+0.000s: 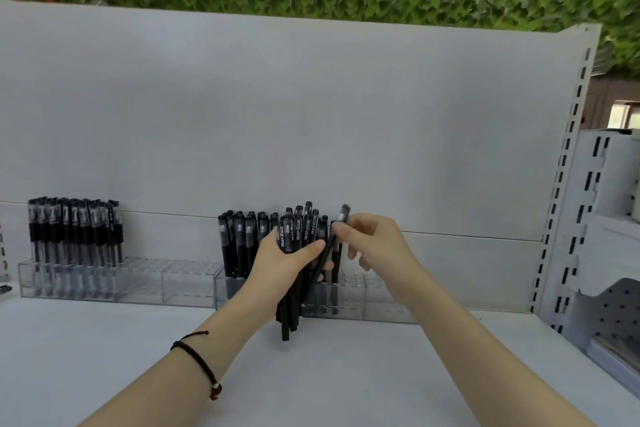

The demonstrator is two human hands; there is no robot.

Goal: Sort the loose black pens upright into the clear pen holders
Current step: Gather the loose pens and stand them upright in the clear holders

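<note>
We gripped the bundle of pens (298,253) upright in our left hand (282,262); our right hand (372,241) pinched one pen (329,253), tilted toward one o'clock, directly above the clear holder (367,302), the nearer hand.

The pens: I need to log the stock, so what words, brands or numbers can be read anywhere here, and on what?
"TEST 2": white print running along the barrels of the bundle of black pens gripped in the left hand; the smaller characters after it are too blurred to read.
Pens in the left holder: pale marks, unreadable.
Single pen in the right hand: no legible print.
Nothing else carries text.
</note>
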